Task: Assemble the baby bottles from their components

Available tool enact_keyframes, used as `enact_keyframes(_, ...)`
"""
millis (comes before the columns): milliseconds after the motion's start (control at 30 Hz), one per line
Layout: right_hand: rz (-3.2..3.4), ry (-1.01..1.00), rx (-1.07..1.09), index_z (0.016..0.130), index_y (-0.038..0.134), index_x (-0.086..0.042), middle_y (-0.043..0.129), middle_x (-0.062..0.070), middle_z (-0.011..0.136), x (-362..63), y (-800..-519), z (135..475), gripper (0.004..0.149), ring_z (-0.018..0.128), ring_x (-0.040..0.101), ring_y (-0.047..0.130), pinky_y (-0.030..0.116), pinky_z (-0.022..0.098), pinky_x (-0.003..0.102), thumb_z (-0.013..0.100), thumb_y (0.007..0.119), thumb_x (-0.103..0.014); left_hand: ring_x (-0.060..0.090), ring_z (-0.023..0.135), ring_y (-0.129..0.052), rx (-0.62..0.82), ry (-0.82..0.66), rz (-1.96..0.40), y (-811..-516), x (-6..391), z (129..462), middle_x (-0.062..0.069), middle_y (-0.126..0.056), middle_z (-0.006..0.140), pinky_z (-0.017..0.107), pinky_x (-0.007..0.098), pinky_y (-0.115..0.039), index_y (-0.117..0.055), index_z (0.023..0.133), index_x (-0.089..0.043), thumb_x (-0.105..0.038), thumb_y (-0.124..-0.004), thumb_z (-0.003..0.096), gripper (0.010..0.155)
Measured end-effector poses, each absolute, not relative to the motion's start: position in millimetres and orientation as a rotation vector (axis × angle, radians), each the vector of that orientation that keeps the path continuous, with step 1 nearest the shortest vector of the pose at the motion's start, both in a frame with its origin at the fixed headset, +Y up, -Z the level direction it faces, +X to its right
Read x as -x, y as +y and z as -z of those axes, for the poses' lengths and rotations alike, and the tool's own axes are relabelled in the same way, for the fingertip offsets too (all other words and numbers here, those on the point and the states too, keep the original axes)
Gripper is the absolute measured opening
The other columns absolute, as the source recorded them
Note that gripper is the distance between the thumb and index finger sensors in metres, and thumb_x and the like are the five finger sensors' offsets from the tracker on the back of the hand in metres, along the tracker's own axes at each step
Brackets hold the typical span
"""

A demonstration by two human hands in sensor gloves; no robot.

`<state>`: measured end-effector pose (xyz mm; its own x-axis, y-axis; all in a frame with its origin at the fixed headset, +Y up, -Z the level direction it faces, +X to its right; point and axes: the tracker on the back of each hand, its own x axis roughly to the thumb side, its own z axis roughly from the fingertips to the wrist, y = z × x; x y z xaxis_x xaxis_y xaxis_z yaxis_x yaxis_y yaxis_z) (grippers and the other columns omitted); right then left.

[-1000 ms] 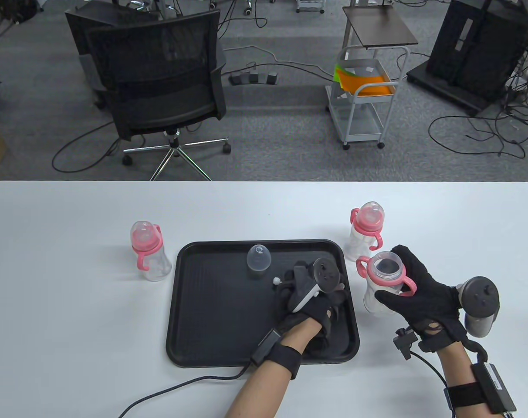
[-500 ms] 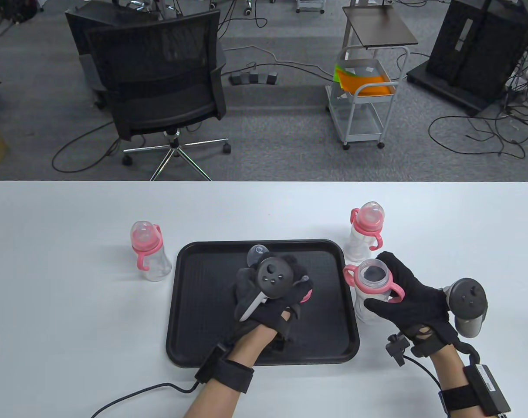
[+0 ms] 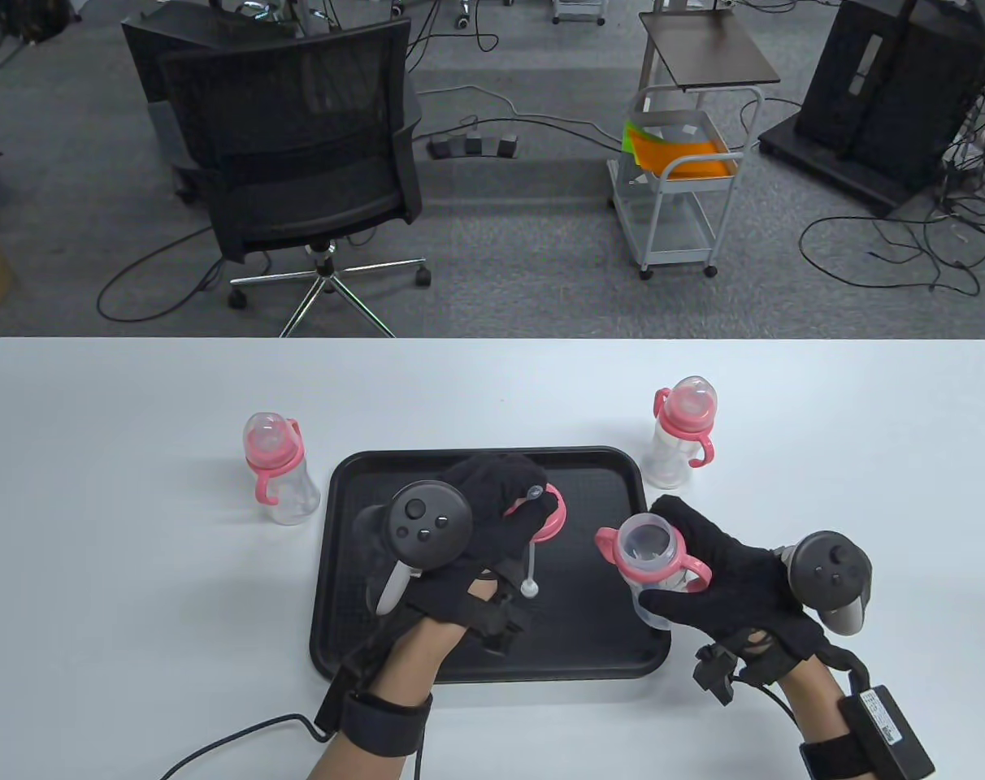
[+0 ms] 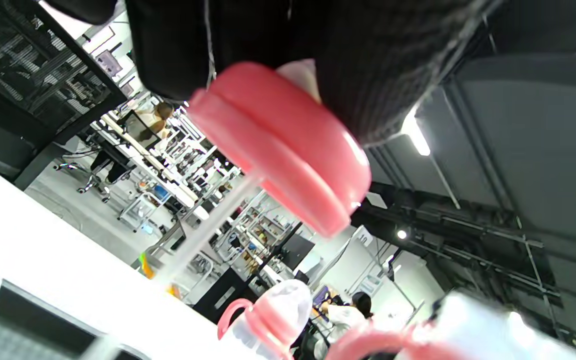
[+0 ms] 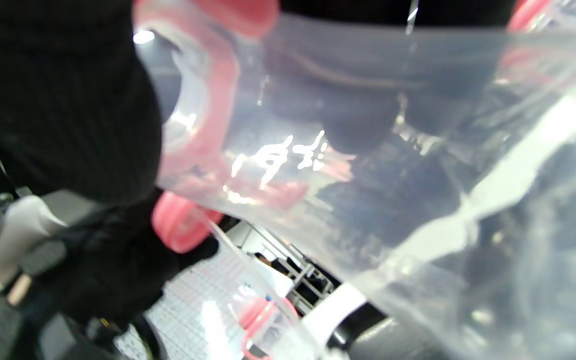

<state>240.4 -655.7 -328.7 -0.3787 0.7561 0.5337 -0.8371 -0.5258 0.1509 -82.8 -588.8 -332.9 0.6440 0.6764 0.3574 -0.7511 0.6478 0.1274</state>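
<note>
— Left hand (image 3: pixel 468 536)?
— Clamped on the pink screw collar (image 3: pixel 545 510) above the black tray (image 3: pixel 492 650), straw (image 3: pixel 531 561) dangling free below it, likely kept hanging so as to thread straight down into a bottle mouth

— Right hand (image 3: pixel 724 581)?
— Wrapped around the open bottle (image 3: pixel 651 565), lifted over the tray's right edge and tilted, mouth angled toward the collar, presumably to meet it halfway

— Other parts?
— Two finished bottles standing on the table: one (image 3: pixel 275 467) left of the tray, one (image 3: pixel 681 431) behind its far right corner, parked out of the working area

— Next?
— Probably straw into the mouth, then collar seated and twisted; some risk of the straw catching the rim
</note>
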Motion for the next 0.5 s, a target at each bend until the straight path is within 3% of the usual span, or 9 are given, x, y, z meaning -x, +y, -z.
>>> enact_keyframes(500, -2.337, -0.131, -0.744, 0.106, 0.057, -0.028, 0.077, 0.017, 0.097, -221.5, -657.8, 324.0, 0.094, 0.083, 0.043, 0.095, 0.085, 0.059, 0.064, 0.028, 0.105, -0.049, 0.043, 0.096, -0.079, -0.391, -0.374, -0.948, -546.5, 103.5, 303.2, 0.006, -0.096, 0.092, 0.071, 0.070, -0.051, -0.094, 0.082, -0.027, -0.050, -0.097, 0.0462, 0.042)
